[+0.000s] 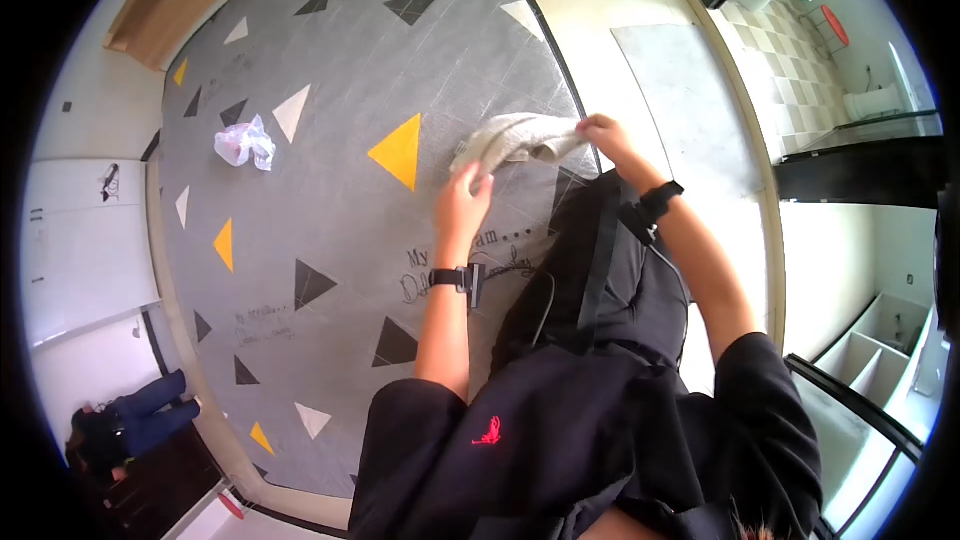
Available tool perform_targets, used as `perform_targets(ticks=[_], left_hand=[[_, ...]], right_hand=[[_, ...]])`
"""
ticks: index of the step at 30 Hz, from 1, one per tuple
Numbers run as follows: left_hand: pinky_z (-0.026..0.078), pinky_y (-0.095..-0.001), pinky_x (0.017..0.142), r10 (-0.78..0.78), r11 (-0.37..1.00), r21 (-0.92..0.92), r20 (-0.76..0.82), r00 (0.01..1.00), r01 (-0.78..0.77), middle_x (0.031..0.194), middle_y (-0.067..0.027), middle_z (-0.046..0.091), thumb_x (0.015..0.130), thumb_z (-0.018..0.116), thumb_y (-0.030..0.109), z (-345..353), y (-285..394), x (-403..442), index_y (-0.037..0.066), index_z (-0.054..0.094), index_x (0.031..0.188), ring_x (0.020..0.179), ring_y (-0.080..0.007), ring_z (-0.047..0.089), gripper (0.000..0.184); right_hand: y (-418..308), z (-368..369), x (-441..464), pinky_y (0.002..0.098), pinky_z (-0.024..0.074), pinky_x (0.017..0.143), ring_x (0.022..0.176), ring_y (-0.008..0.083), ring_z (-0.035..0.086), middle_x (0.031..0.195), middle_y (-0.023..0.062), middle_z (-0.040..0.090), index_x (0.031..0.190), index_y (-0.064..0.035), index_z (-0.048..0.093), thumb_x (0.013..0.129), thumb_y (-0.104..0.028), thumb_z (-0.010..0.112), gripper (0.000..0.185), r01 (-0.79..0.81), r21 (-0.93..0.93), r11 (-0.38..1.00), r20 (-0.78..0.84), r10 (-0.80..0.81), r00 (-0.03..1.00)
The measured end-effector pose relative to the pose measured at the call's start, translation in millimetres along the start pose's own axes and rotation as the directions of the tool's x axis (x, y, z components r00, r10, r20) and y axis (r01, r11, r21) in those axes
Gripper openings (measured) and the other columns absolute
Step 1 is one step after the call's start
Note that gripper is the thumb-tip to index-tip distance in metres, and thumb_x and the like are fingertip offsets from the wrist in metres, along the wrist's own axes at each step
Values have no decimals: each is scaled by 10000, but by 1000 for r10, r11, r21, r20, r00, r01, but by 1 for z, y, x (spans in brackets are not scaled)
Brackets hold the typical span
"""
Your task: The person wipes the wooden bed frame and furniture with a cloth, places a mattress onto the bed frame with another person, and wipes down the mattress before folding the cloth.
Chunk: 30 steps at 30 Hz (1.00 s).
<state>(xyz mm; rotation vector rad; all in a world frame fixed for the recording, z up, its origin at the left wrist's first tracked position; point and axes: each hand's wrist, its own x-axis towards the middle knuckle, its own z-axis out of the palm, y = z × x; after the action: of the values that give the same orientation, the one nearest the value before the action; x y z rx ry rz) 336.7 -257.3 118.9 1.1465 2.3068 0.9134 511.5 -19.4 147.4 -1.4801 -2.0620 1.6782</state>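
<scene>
A pale grey-beige cloth (520,137) is stretched between my two hands, above the patterned grey floor mat. It looks bunched and folded, with its middle arching away from me. My left hand (465,198) pinches the cloth's near left end between thumb and fingers. At the other end, my right hand (612,137) has its fingers closed on the cloth's right corner. Both wrists wear black straps with small devices. What kind of cloth it is, a towel or a garment, I cannot make out.
The grey mat (330,190) carries yellow, white and dark triangles. A crumpled translucent plastic bag (245,143) lies on it to the left. Beyond the mat's right edge are pale tiles with a grey rug (690,100). Another person (135,420) is at the lower left, by a white cabinet (95,230).
</scene>
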Motion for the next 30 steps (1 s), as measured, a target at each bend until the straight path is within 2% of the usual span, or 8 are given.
perform_targets(ticks=[3, 5, 8, 12, 14, 23, 26, 30], left_hand=[[177, -681, 985, -151, 938, 304, -83, 985, 169, 1485, -212, 149, 823, 530, 525, 28, 13, -17, 124, 337, 1394, 1314, -542, 95, 724], [161, -683, 989, -106, 929, 331, -187, 977, 164, 1485, -217, 141, 826, 520, 541, 47, -5, -19, 134, 325, 1399, 1311, -547, 96, 729], [143, -669, 1005, 97, 912, 409, -202, 975, -6, 1474, -239, 148, 835, 511, 537, 56, -12, 4, 90, 336, 1387, 1312, -541, 103, 731], [140, -633, 1033, 155, 869, 491, -141, 978, -67, 1472, -197, 200, 841, 523, 485, 58, -4, 35, 46, 388, 1349, 1328, -503, 127, 685], [162, -609, 1044, 132, 884, 456, -35, 991, -102, 1467, -159, 244, 849, 539, 409, 47, -6, 40, 38, 419, 1323, 1340, -466, 143, 614], [151, -537, 1082, -116, 977, 151, -225, 967, 153, 1412, -229, 321, 817, 548, 124, -13, -60, -86, 38, 452, 1294, 1325, -441, 211, 494], [220, -542, 1043, -180, 904, 356, -187, 966, 237, 1386, -278, 324, 801, 529, 105, -11, -68, -138, 32, 472, 1255, 1296, -467, 249, 463], [204, -537, 1055, -313, 909, 229, -180, 933, 349, 1340, -366, 293, 834, 526, 185, 19, -24, -107, -129, 387, 1234, 1262, -521, 237, 528]], right_hand=[[9, 8, -19, 270, 461, 770, 892, 164, 605, 978, 110, 668, 1070, -50, 625, 825, -160, 562, 276, 25, 95, 995, -57, -19, 998], [6, 17, -34, 314, 457, 847, 996, 261, 605, 1065, 150, 639, 1127, -55, 595, 839, -212, 576, 328, 278, -202, 939, -207, -318, 925], [7, 37, -25, 393, 367, 1001, 1226, 327, 432, 1312, 172, 474, 1310, -198, 461, 816, -310, 618, 530, 570, -537, 623, 26, -663, 748], [-7, 67, -11, 401, 361, 1011, 1237, 386, 384, 1398, 162, 371, 1365, -254, 385, 787, -384, 631, 641, 412, -642, 647, 84, -475, 876], [-36, 83, -6, 398, 387, 984, 1159, 410, 419, 1313, 180, 447, 1347, -257, 417, 770, -372, 660, 636, 118, -758, 642, -64, -253, 965], [-31, 201, -64, 376, 372, 980, 1181, 267, 401, 1395, 4, 365, 1235, -389, 525, 747, -454, 641, 506, 722, -614, 319, 638, -338, 692], [-32, 220, -80, 369, 387, 957, 1147, 229, 428, 1309, -42, 457, 1124, -390, 610, 730, -380, 651, 396, 782, -513, 354, 707, -343, 619], [-23, 213, -55, 331, 463, 852, 1049, 170, 515, 1078, -57, 578, 1008, -360, 668, 695, -276, 650, 324, 728, -597, 336, 540, -503, 675]])
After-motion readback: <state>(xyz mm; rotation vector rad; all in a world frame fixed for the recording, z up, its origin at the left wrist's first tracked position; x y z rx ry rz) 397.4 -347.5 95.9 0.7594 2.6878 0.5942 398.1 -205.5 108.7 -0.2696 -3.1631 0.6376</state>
